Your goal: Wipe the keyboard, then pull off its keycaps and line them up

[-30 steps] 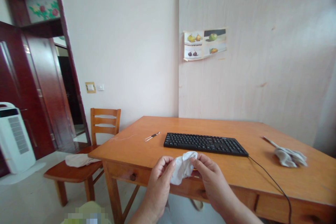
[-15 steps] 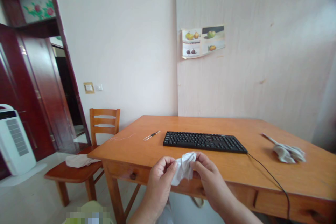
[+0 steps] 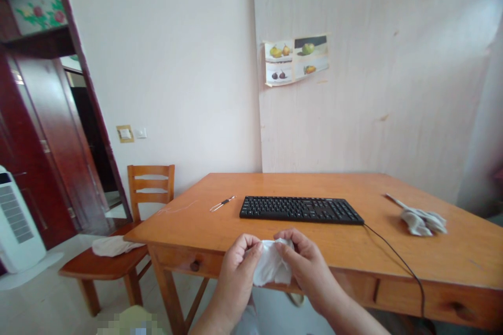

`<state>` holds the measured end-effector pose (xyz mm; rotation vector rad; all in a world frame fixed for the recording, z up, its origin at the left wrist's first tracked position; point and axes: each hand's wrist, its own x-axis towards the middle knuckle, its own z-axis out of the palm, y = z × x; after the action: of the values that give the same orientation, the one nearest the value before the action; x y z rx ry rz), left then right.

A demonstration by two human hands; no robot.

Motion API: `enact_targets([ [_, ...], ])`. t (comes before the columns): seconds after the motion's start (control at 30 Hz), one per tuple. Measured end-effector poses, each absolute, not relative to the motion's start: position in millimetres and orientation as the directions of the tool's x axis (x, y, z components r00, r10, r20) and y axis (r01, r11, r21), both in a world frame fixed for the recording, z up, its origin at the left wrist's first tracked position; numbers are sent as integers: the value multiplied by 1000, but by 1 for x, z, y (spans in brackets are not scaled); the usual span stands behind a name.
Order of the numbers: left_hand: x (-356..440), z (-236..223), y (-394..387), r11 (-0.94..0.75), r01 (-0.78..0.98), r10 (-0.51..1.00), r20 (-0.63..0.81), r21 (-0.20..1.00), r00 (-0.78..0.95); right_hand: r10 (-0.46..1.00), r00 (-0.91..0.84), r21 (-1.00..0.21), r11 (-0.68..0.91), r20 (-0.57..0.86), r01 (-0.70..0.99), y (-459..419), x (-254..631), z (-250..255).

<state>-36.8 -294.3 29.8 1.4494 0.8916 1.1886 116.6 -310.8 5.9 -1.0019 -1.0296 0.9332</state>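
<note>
A thin, crumpled white tissue (image 3: 271, 266) hangs between my two hands, just in front of the table's near edge. My left hand (image 3: 240, 267) pinches its left upper corner between thumb and fingers. On the other side, my right hand (image 3: 304, 259) grips the upper right part, thumb pressed on top. Beyond the hands, a black keyboard (image 3: 301, 210) lies on the wooden table (image 3: 220, 230), its cable running off the front edge at the right.
Left of the keyboard lies a slim metal tool with a black grip (image 3: 223, 203), near a thin thread (image 3: 178, 208). A grey cloth duster (image 3: 422, 221) rests at the right. A wooden chair (image 3: 94, 267) holding a white cloth (image 3: 113, 245) stands at the left.
The tissue has gone from bunched and raised at the right to hanging lower and more spread between my hands. My right hand has shifted slightly left. The view has turned a little right.
</note>
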Motion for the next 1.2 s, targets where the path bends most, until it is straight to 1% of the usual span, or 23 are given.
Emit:
enact_targets([
  [0.17,-36,24,-291,-172,-102,950,193,980,245,933,289,-944,274,214,-187,-311,119,7],
  [0.27,-34,25,-292,-158,-132,955,186,979,231,918,320,-941,297,235,-162,-312,123,8],
  [0.33,-34,27,-294,-155,-127,955,181,980,233,900,327,-938,334,287,-96,-313,125,9],
  [0.4,-33,28,-295,-159,-110,955,181,981,235,869,314,-919,393,383,35,-314,128,11],
  [0.47,-33,27,-296,-162,-92,950,180,983,255,829,261,-868,459,495,188,-314,129,10],
  [0.53,-34,25,-296,-148,-99,941,171,984,292,814,185,-824,494,551,277,-313,129,6],
  [0.6,-36,22,-296,-121,-130,934,157,984,320,838,156,-840,475,523,263,-309,129,0],
  [0.7,-38,19,-295,-93,-168,936,144,981,322,879,171,-892,417,445,177,-305,127,-7],
  [0.9,-40,18,-295,-124,-145,939,163,982,302,891,226,-918,366,393,150,-308,129,-4],
  [1.0,-39,19,-297,-99,-134,925,141,986,353,866,231,-894,407,444,189,-311,130,-1],
  [1.1,-38,20,-298,-84,-155,895,143,984,422,840,140,-840,484,525,247,-313,130,-1],
  [1.13,-37,20,-299,-83,-166,888,149,983,436,843,117,-837,488,526,248,-312,129,-1],
  [1.2,-38,20,-298,-79,-180,890,150,980,430,869,132,-871,446,476,204,-311,127,-3],
])
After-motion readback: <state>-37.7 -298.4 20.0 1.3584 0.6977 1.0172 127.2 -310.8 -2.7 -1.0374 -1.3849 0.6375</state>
